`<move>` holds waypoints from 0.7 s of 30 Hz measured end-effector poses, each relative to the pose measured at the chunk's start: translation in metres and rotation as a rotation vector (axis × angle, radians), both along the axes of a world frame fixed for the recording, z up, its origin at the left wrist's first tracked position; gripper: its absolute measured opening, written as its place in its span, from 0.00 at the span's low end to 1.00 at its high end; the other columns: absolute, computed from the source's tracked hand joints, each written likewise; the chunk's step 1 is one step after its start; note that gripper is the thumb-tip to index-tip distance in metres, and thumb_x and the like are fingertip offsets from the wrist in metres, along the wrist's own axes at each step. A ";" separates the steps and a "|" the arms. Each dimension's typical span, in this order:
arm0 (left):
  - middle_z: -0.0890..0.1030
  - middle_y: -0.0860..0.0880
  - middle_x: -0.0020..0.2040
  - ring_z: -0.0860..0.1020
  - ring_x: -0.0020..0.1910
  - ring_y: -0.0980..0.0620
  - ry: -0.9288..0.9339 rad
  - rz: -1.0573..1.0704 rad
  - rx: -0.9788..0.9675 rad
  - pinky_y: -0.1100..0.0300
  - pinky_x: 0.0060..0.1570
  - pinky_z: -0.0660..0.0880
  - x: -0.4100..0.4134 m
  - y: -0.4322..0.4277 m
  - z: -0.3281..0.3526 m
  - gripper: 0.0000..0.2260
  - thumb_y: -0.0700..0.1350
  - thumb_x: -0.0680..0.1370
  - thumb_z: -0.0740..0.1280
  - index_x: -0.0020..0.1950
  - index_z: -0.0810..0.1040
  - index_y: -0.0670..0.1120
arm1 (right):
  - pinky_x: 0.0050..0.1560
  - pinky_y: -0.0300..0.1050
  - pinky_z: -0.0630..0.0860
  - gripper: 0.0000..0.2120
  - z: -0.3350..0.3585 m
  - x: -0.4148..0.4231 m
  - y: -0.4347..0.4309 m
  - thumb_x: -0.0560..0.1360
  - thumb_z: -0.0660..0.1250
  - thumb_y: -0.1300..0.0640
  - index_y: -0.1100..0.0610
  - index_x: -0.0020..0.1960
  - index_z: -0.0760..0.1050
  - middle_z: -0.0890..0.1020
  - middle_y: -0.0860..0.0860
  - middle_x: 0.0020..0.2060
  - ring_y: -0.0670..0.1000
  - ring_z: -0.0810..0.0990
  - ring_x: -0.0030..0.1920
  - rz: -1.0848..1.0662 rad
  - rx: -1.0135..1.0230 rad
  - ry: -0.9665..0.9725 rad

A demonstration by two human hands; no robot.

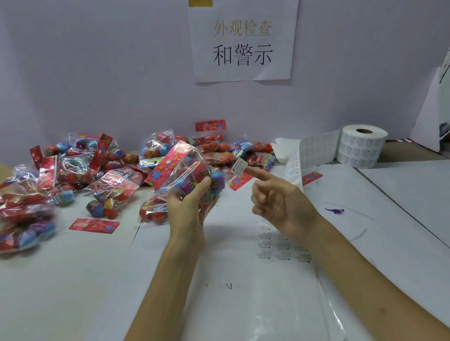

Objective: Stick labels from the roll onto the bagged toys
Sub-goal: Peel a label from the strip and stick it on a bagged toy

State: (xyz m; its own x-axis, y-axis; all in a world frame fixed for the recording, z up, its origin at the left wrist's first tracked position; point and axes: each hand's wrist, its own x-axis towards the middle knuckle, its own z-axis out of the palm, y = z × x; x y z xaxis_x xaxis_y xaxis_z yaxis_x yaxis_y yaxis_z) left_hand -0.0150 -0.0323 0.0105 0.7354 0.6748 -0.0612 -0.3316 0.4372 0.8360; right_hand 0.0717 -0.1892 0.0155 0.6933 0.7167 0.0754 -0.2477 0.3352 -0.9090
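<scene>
The bench was covered with white paper sheets. A loose heap of bagged toys sprawled from nine round to twelve o'clock, clear bags with red header cards, those at the far left blurred. A loose red card lay flat at ten o'clock, just beside the heap.

At two o'clock the label roll stood on end, core hole up, its liner strip trailing toward the centre. Folded white paper lay just beside the strip at one o'clock. A small purple figure lay alone at three o'clock. Rows of small printed labels sat on the sheet near the centre, and crinkled clear film lay at five o'clock by the near edge.
</scene>
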 end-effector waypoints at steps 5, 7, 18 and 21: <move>0.83 0.43 0.61 0.83 0.60 0.45 -0.008 0.007 0.009 0.62 0.45 0.80 -0.001 -0.002 0.002 0.22 0.40 0.77 0.74 0.70 0.74 0.42 | 0.31 0.41 0.64 0.18 -0.001 -0.007 0.003 0.73 0.65 0.58 0.54 0.61 0.84 0.66 0.50 0.29 0.48 0.64 0.29 0.113 0.075 0.126; 0.83 0.42 0.62 0.82 0.60 0.44 -0.008 0.006 0.005 0.59 0.47 0.80 -0.001 -0.003 0.002 0.22 0.40 0.77 0.73 0.70 0.74 0.43 | 0.32 0.41 0.64 0.17 -0.002 -0.010 0.006 0.73 0.64 0.58 0.52 0.58 0.85 0.66 0.50 0.29 0.48 0.64 0.29 0.133 0.048 0.111; 0.83 0.42 0.62 0.81 0.62 0.42 -0.009 -0.010 0.025 0.53 0.56 0.79 -0.001 -0.004 0.002 0.21 0.40 0.79 0.71 0.71 0.74 0.44 | 0.31 0.40 0.69 0.17 -0.006 -0.011 0.009 0.75 0.64 0.58 0.51 0.61 0.84 0.68 0.50 0.30 0.47 0.66 0.30 0.152 -0.017 0.066; 0.83 0.43 0.63 0.81 0.62 0.43 -0.011 -0.014 0.024 0.53 0.58 0.80 -0.001 -0.004 0.002 0.22 0.40 0.78 0.72 0.72 0.73 0.45 | 0.31 0.40 0.69 0.17 -0.006 -0.011 0.009 0.75 0.64 0.57 0.50 0.61 0.84 0.69 0.50 0.30 0.46 0.67 0.30 0.153 -0.029 0.048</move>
State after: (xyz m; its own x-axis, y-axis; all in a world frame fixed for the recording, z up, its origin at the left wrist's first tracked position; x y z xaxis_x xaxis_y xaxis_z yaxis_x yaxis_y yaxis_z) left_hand -0.0157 -0.0360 0.0122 0.7454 0.6656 -0.0370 -0.3350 0.4221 0.8424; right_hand 0.0603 -0.1801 0.0096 0.5783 0.8155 0.0222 -0.3372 0.2637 -0.9038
